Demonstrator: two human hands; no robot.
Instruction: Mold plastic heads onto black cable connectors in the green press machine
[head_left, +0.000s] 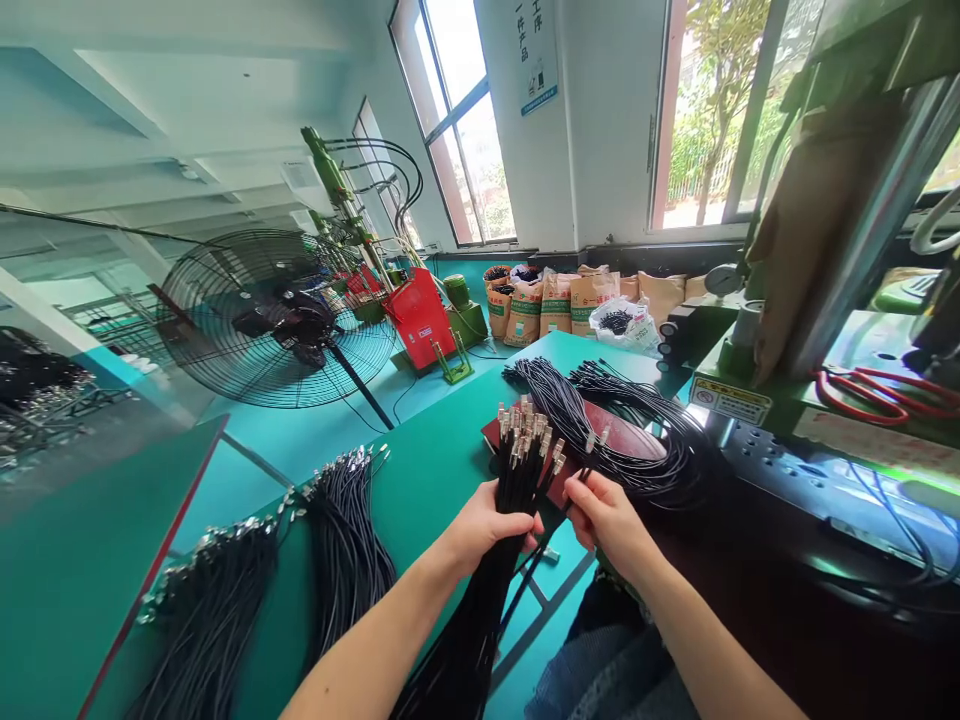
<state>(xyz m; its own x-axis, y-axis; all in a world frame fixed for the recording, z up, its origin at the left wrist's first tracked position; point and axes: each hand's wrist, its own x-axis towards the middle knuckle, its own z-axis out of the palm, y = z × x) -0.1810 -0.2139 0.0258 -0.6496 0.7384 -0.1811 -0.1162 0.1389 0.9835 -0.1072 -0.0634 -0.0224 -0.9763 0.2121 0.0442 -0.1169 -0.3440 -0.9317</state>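
My left hand [491, 522] is wrapped round a thick bundle of black cables [480, 620], just below their metal connector ends [525, 432]. The bundle stands nearly upright and its lower part hangs down toward my lap. To its right, my right hand [604, 508] pinches a cable [576, 488] close to its end, with the connector [592, 440] sticking up above the fingers. Behind both hands, a coiled bunch of black cables [660, 430] lies on the green table [427, 440], partly over a dark red surface [619, 432].
Two more cable bundles [349, 540] [217, 590] lie at the left of the table. A large black fan [285, 320] stands beyond. At the right is a green machine [739, 360] with red-handled pliers [870, 395] on it. Paper sacks [559, 305] line the wall.
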